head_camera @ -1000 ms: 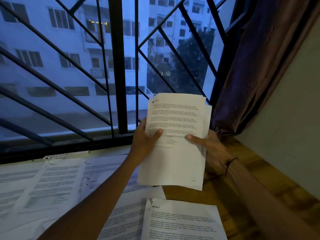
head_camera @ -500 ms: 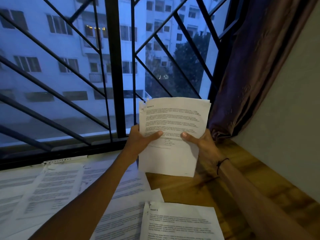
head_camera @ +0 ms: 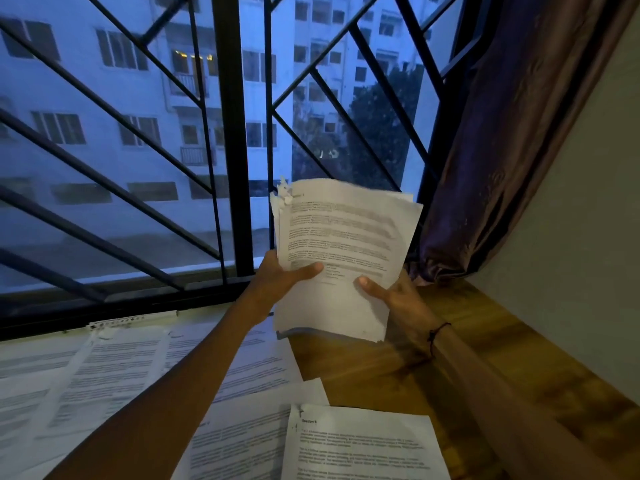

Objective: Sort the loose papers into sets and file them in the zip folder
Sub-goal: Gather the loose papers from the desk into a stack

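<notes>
A stack of papers (head_camera: pixel 341 258) is held up in the air above the wooden bench (head_camera: pixel 398 372), in front of the barred window (head_camera: pixel 228 140). The stack is kept roughly upright with its long axis running top to bottom, its head leaning slightly to the right and its printed face turned toward the camera; the lines of text run across it from left to right. The left hand (head_camera: pixel 282 277) is clamped on the lower left edge, thumb laid over the front sheet, and the right hand (head_camera: pixel 393 294) is clamped on the lower right edge, thumb likewise on the front. The two hands are set apart, one at each side. The top left corner of the stack appears frayed or torn, though blur makes this uncertain. More printed sheets (head_camera: pixel 117 372) are spread flat on the bench at the left, and another page (head_camera: pixel 360 445) lies flat near the bottom, its heading toward the window. A dark curtain (head_camera: pixel 502 133) hangs at the right.
</notes>
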The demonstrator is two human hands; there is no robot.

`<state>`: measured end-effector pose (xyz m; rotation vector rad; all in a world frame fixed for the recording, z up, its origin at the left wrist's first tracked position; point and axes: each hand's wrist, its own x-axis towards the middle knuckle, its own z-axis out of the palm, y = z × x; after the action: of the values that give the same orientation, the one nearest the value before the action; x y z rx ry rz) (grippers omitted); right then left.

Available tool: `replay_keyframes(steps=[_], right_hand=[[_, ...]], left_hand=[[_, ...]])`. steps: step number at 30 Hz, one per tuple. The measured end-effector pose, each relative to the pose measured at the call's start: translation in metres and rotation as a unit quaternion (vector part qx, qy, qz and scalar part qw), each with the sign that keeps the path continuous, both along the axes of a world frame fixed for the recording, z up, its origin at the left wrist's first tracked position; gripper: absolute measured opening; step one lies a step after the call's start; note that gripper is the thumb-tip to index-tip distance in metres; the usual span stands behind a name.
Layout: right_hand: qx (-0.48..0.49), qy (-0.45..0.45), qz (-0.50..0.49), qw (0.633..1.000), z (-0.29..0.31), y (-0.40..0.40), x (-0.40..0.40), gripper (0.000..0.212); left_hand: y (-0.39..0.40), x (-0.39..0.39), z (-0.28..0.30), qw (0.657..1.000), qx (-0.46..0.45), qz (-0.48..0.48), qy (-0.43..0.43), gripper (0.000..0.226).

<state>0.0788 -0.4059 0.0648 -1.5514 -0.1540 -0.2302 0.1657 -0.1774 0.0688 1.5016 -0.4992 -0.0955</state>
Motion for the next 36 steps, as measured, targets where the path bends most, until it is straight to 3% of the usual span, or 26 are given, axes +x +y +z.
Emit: replay_keyframes(steps=[4,10,15,19,22,29,36], right_hand=[[0.007,0.056,0.025,0.998,-0.026,-0.001,0.003,0.059],[0.009,0.005,-0.025,1.0,-0.013,-0.008,0.01,0.031],[0.023,-0.02,-0.036,0.999,-0.003,0.001,0.014,0.039],[0.019,-0.024,-0.072,0.997,-0.005,0.012,0.018,0.032],[0.023,-0.035,-0.081,0.996,-0.005,0.016,0.022,0.028],[-0.019,-0.019,-0.057,0.998,-0.015,0.036,0.033,0.032],[-0.054,-0.061,0.015,0.997,0.007,0.063,0.039,0.033]], left_hand=[[0.006,-0.002,-0.015,0.998,0.056,0.01,0.008,0.05],[0.013,0.001,0.009,0.999,-0.014,0.042,-0.014,0.046],[0.004,0.002,0.01,0.999,0.022,0.032,-0.036,0.03],[0.0,-0.002,0.008,0.997,0.029,0.05,-0.052,0.019],[0.007,0.0,0.014,0.996,0.013,0.065,-0.053,0.019],[0.035,-0.004,0.011,0.994,0.07,0.062,-0.047,0.022],[0.097,0.006,0.044,0.986,0.046,0.131,-0.093,0.041]])
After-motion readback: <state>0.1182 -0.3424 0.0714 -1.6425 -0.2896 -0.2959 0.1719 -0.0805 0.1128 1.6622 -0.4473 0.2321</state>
